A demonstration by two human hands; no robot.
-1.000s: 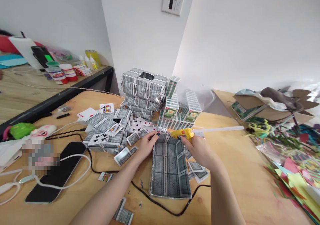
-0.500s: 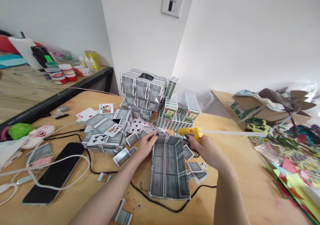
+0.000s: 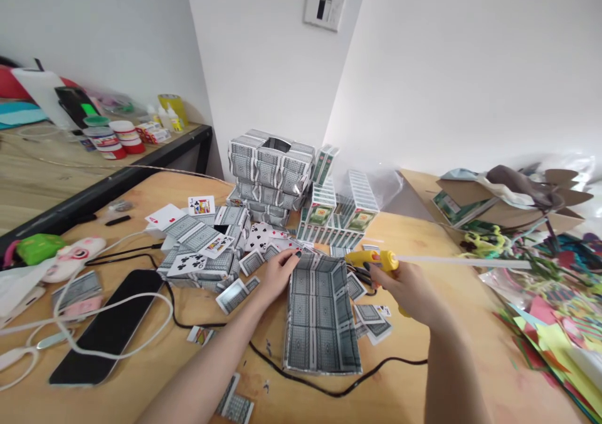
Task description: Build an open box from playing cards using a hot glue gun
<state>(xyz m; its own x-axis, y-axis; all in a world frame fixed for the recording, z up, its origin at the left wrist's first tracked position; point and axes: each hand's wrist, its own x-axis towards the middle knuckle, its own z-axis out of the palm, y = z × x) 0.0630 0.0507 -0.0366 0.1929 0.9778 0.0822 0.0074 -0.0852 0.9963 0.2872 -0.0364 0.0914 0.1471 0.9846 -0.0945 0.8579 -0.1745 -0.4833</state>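
Note:
An open box made of playing cards [image 3: 313, 314], patterned card backs showing, lies in front of me on the wooden table. At its far left corner my left hand [image 3: 281, 272] is closed on the box's edge. My right hand [image 3: 408, 289] grips a yellow hot glue gun [image 3: 376, 259], its nozzle pointing left near the box's far right corner. A long translucent glue stick [image 3: 465, 261] sticks out of the gun's back toward the right. Loose cards [image 3: 374, 320] lie to the right of the box.
Behind stand a stacked card structure [image 3: 270, 173] and green card packs [image 3: 322, 207]. A card-covered box [image 3: 207, 248] with loose cards sits left, near a phone [image 3: 106, 327] and white cable. A black cord [image 3: 329, 391] curves before the box. Coloured paper [image 3: 550, 342] lies right.
My right hand has moved the glue gun to the right, away from the box's far edge. My left hand stays at the far left corner.

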